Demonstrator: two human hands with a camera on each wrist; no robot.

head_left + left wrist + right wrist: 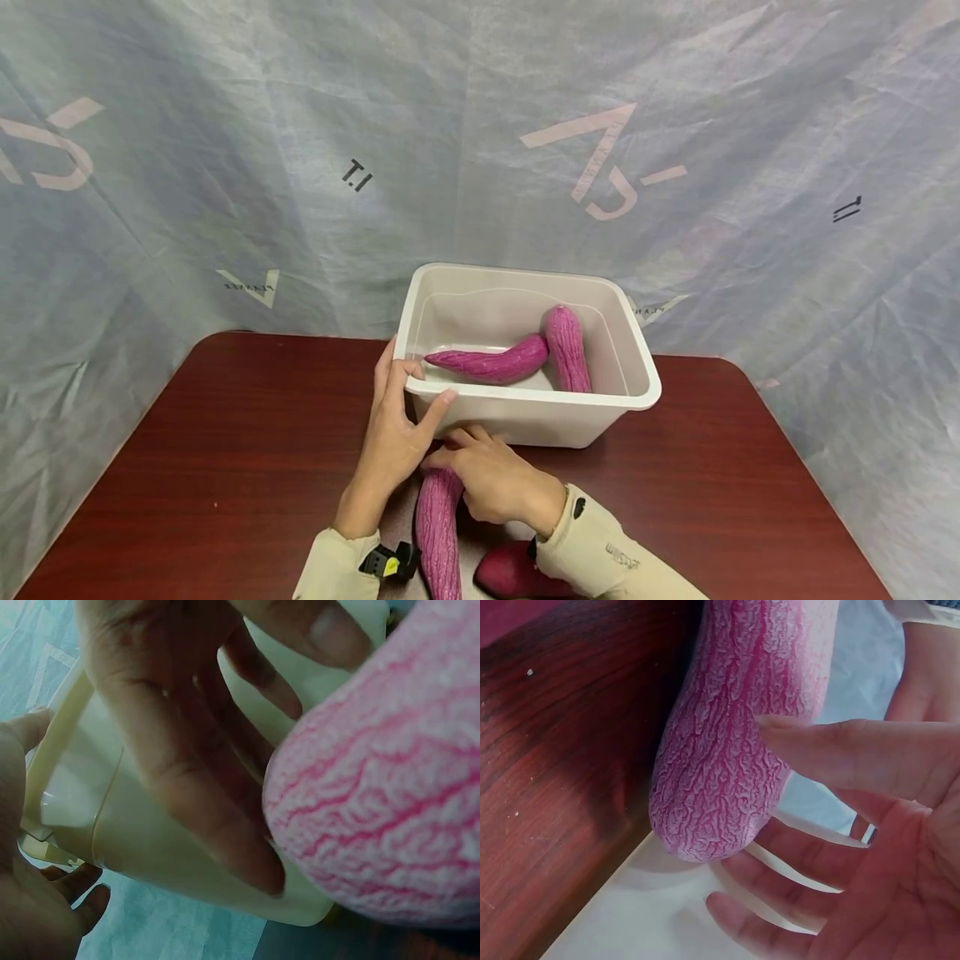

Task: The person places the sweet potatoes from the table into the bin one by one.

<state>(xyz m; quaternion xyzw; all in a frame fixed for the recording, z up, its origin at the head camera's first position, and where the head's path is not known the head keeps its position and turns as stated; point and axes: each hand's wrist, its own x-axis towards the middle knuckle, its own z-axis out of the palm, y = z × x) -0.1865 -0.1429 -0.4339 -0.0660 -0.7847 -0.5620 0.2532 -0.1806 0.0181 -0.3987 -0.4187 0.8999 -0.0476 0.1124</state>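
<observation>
A cream plastic tub [517,404] holds two long, wrinkled purple vegetables, one lying along the floor [495,362] and one leaning at the right [567,350]. My left hand [392,446] grips the tub's near left corner, fingertips over the rim and thumb at the front. Below the tub lies another wrinkled purple vegetable [438,537]. Over its far end is my right hand [491,479]; in the right wrist view its thumb [840,750] overlaps the vegetable's side, with loosely spread fingers [780,885] behind the rounded end. How firmly they touch is unclear.
A darker red-purple vegetable [513,571] lies partly under my right sleeve [607,550]. The reddish-brown wooden table [262,450] extends to both sides. Grey printed sheeting [450,167] hangs behind the table, close to the tub's far side.
</observation>
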